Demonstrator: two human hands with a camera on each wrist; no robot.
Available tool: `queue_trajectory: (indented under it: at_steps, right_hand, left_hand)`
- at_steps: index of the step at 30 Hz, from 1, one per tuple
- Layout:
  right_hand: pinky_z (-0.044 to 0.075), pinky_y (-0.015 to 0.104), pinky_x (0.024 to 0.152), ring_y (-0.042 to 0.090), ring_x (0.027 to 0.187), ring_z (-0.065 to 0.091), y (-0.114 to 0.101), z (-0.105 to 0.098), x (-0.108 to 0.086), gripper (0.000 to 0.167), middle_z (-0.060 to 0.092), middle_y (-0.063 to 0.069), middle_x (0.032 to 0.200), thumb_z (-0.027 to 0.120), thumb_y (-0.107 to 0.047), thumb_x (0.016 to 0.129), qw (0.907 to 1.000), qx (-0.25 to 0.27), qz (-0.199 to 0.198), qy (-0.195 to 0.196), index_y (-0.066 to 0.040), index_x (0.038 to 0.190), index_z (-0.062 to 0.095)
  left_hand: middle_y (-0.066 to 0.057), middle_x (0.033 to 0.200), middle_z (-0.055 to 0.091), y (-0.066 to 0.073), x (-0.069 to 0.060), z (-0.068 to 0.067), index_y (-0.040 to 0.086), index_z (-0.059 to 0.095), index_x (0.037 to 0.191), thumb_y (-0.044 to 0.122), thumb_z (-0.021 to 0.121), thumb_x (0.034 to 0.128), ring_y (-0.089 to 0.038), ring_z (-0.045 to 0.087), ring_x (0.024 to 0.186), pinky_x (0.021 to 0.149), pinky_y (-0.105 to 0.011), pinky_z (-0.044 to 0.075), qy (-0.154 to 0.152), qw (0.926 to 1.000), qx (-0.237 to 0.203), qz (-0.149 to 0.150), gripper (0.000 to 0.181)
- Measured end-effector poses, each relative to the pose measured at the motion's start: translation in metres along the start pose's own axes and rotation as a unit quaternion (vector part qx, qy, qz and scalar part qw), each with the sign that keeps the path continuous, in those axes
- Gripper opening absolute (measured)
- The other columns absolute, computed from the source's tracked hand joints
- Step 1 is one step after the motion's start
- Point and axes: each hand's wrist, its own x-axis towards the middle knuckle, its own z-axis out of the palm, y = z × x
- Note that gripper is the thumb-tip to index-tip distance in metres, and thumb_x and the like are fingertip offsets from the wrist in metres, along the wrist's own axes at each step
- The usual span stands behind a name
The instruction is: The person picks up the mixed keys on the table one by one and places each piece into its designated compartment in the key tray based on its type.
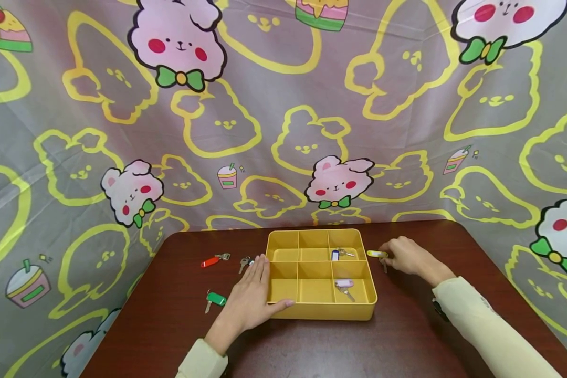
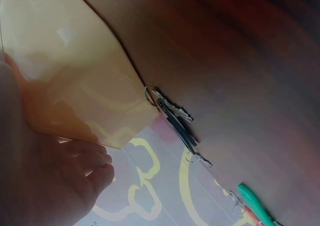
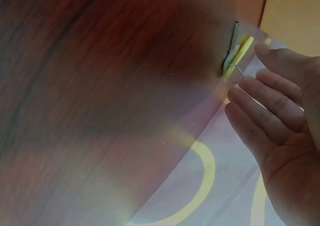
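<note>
I find the yellow-tagged key (image 1: 376, 254) right of centre in the head view, on the worktop (image 1: 321, 346) just beside the tray (image 1: 321, 312). My right hand (image 1: 403, 256) is at it; the right wrist view shows that grip unclosed, thumb and fingers parted. Whether a fingertip touches the ring I cannot tell. My left hand (image 1: 250, 299) lies straight-fingered against the tray's left side, its grip open. In the tray's right column, a blue-tagged key (image 1: 335, 255) occupies the rear compartment, a lilac-tagged key (image 1: 344, 283) the front. At left I note red-tagged (image 1: 210, 262) and green-tagged keys (image 1: 216, 299). Patterned cloth (image 1: 264, 126) fills the upper frame.
</note>
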Motion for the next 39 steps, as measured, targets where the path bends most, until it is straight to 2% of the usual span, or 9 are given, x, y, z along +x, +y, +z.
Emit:
queue_trajectory:
  at_steps: [9,19,23,28,39]
  right_hand:
    - [0.047,0.025,0.063,0.003,0.063,0.053,0.0039,0.0047,0.0001,0.016,0.073,-0.010,0.072,0.075,-0.003,0.093,0.9999,-0.016,-0.001,-0.002,-0.015,0.083,0.078]
    - [0.042,0.023,0.060,0.004,0.062,0.049,0.0067,0.0054,-0.0012,0.023,0.073,-0.009,0.075,0.073,0.000,0.093,0.9997,-0.022,-0.010,0.002,-0.018,0.079,0.077]
    - [0.045,0.024,0.060,0.004,0.063,0.052,0.0074,0.0065,-0.0011,0.022,0.074,-0.009,0.077,0.075,-0.001,0.093,0.9995,-0.029,-0.010,0.002,-0.019,0.080,0.078]
    - [0.052,0.028,0.061,0.005,0.068,0.061,0.0083,0.0064,-0.0011,0.018,0.078,-0.005,0.081,0.078,-0.001,0.090,0.9982,-0.053,-0.018,0.022,-0.016,0.082,0.081]
    - [0.053,0.029,0.062,0.005,0.070,0.064,0.0086,0.0076,-0.0012,0.020,0.079,-0.006,0.081,0.079,-0.002,0.088,0.9967,-0.071,-0.026,0.031,-0.019,0.078,0.081]
  left_hand:
    - [-0.021,0.175,0.018,-0.0001,-0.0002,-0.0007,-0.004,0.020,0.165,0.084,0.049,0.0913,-0.034,0.020,0.164,0.132,-0.049,0.027,-0.005,1.0000,0.008,0.002,0.119]
    - [-0.021,0.175,0.019,0.0004,0.0002,-0.0013,-0.004,0.021,0.165,0.082,0.053,0.0916,-0.035,0.020,0.164,0.132,-0.050,0.027,-0.002,1.0000,-0.001,0.000,0.117]
    - [-0.021,0.175,0.019,0.0009,0.0003,-0.0012,-0.004,0.023,0.165,0.082,0.052,0.0914,-0.035,0.020,0.164,0.132,-0.049,0.028,-0.002,1.0000,-0.006,-0.002,0.117]
    - [-0.020,0.175,0.018,0.0004,0.0010,-0.0011,-0.003,0.022,0.165,0.083,0.051,0.0915,-0.034,0.020,0.164,0.132,-0.049,0.027,-0.002,1.0000,-0.002,-0.002,0.117]
    - [-0.020,0.175,0.019,0.0005,-0.0002,0.0001,-0.003,0.022,0.165,0.084,0.050,0.0914,-0.035,0.020,0.164,0.132,-0.049,0.027,-0.001,1.0000,-0.001,-0.002,0.117]
